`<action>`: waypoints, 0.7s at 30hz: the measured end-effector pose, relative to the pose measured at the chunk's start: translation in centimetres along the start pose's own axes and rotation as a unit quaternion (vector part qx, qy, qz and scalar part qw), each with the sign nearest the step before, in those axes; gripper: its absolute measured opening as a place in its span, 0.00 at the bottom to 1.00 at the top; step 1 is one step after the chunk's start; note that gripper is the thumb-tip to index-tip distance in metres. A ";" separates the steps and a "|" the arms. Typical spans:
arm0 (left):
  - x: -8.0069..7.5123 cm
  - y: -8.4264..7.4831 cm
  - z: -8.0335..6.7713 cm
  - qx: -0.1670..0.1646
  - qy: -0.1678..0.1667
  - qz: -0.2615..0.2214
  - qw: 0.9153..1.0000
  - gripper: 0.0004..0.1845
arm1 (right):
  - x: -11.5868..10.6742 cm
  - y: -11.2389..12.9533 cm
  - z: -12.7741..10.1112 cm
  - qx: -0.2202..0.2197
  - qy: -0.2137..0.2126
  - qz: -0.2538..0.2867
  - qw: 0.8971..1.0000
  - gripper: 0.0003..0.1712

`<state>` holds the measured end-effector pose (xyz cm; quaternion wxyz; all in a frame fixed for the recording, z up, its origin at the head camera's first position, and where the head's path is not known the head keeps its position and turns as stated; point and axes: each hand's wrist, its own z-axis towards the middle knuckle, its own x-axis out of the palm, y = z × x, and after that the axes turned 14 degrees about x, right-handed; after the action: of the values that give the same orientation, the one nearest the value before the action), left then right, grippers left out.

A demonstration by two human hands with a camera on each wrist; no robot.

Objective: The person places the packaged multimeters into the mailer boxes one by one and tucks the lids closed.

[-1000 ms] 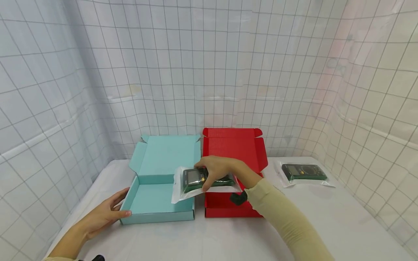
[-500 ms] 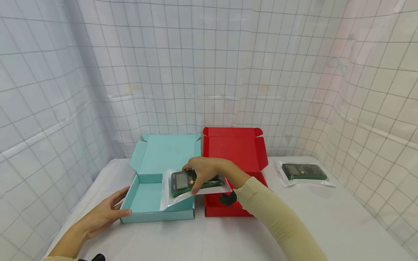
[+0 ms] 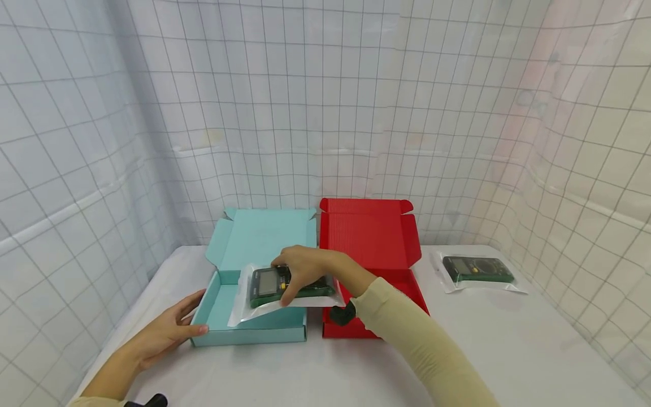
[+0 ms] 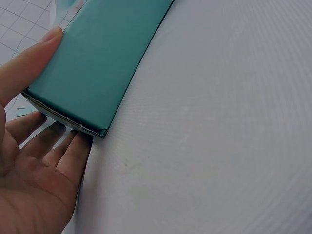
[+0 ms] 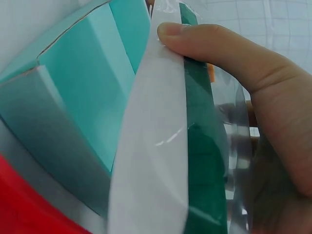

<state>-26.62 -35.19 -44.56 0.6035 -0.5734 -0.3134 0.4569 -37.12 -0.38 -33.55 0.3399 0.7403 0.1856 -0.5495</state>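
My right hand (image 3: 305, 268) grips a dark green multimeter (image 3: 264, 285), sealed in a clear bag with a white back, across its body. The bagged meter is held tilted over the light blue box (image 3: 254, 337), its right end reaching toward the red box. In the right wrist view the thumb presses on the bag's edge (image 5: 151, 126); the other fingers are mostly hidden behind it. My left hand (image 3: 168, 333) holds the light blue box by its front left corner. In the left wrist view, its thumb lies on the front panel (image 4: 92, 68) and its fingertips touch the side wall.
Beside the light blue box stands a red box (image 3: 368, 234) with its lid raised, partly behind my right forearm. A second bagged multimeter (image 3: 478, 269) lies at the right on the white tabletop (image 3: 473, 339). Grid-patterned curtains (image 3: 356, 102) surround the table.
My right hand has carried the bagged multimeter left, from between the two boxes to over the light blue one. The left hand stays at its corner. The view shifts slightly.
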 end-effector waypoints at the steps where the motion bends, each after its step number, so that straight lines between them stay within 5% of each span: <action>1: 0.0 0.0 0.0 0.001 0.001 0.000 1.000 0.53 | 0.0 0.2 0.2 -0.003 -0.001 -0.001 1.000 0.48; 21: 0.1 0.0 0.0 0.008 -0.002 -0.008 1.000 0.53 | 1.4 2.4 4.0 0.004 -0.006 0.005 1.000 0.48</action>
<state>-26.63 -35.12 -44.55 0.6108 -0.5651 -0.3157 0.4559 -37.85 -5.02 -34.80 0.3405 0.7394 0.1779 -0.5529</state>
